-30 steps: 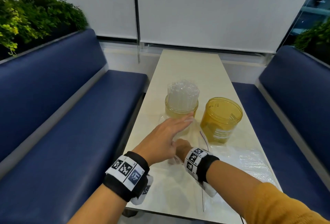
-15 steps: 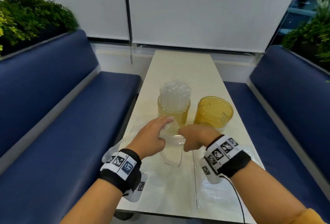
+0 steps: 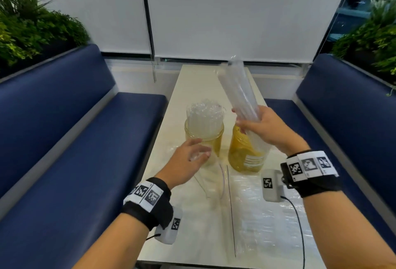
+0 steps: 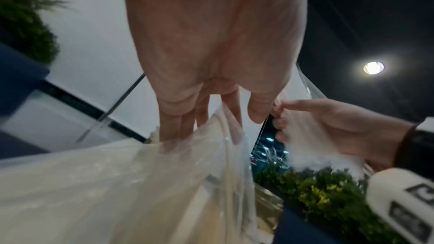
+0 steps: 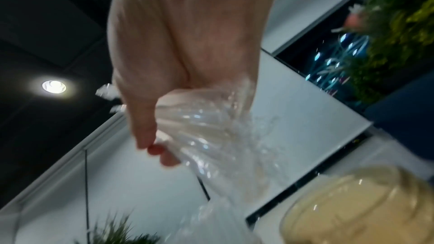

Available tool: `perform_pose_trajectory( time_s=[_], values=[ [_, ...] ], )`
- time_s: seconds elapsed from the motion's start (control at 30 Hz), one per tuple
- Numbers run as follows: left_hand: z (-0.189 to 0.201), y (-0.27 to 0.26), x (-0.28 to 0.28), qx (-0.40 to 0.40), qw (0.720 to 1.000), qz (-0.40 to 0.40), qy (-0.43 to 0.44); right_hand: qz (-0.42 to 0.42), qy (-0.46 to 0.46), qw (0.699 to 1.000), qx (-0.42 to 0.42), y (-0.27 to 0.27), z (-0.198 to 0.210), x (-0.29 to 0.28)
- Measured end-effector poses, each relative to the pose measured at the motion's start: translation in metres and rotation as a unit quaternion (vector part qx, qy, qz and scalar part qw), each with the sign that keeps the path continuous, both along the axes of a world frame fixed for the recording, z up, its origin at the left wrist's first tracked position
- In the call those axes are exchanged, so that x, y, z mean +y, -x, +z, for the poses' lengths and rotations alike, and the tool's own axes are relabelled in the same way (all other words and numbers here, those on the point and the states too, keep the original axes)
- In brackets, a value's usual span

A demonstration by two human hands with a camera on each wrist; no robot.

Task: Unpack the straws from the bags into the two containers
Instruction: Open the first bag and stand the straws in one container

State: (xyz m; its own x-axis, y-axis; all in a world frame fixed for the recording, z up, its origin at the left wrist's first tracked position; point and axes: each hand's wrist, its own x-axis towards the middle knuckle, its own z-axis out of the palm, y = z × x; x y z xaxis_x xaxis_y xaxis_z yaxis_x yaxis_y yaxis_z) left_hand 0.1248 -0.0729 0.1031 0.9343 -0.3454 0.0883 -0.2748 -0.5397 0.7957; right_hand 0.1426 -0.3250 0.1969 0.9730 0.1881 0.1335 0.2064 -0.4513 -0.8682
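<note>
While the left container [image 3: 203, 138] on the desk [image 3: 199, 80] already stands packed with clear straws, the step in hand looks to be filling the second one: the right hand [image 3: 263, 127] is clenched round a bundle of straws [image 3: 237, 88], gripping it near its lower end, so that the bundle slants up and away toward the far left. The bundle's lower end sits right above the mouth of the right container [image 3: 246, 155], an amber jar that seems to hold no straws yet, though the hand and plastic hide most of its opening. The left hand [image 3: 188, 161] reaches forward beside the near side of the left container, its fingers loosely curled on the thin clear plastic of a bag [image 4: 164, 183]; the left wrist view shows the film draped under those fingers. The next move, as I judge it, calls for tipping the bundle upright and lowering it into the right container, keeping the straws together so none spill onto the desk.
</note>
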Motion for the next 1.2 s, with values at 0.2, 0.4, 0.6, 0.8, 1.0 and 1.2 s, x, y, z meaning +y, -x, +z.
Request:
perform_pose_trajectory(
  time_s=[0.2,0.4,0.6,0.8,1.0,1.2],
  values=[
    [0.002,-0.004,-0.021,-0.073,0.987,0.096,0.105,-0.045,-0.203,0.975,-0.074,-0.028,-0.018,0.061],
    [0.004,-0.036,0.0,-0.152,0.98,0.108,-0.063,-0.009,-0.251,0.966,-0.064,-0.057,-0.015,0.098],
    [-0.013,-0.058,0.007,-0.221,0.926,0.009,-0.306,-0.036,-0.238,0.969,-0.05,-0.087,-0.026,0.113],
    [-0.02,-0.061,0.007,-0.24,0.924,0.016,-0.297,-0.062,-0.108,0.986,-0.114,-0.102,-0.06,0.125],
    [-0.016,-0.059,0.014,-0.232,0.939,0.008,-0.253,-0.118,0.169,0.927,-0.312,-0.115,-0.094,0.112],
    [-0.01,-0.06,0.019,-0.173,0.97,0.047,-0.163,-0.189,0.067,0.937,-0.286,-0.11,-0.109,0.105]
  ],
)
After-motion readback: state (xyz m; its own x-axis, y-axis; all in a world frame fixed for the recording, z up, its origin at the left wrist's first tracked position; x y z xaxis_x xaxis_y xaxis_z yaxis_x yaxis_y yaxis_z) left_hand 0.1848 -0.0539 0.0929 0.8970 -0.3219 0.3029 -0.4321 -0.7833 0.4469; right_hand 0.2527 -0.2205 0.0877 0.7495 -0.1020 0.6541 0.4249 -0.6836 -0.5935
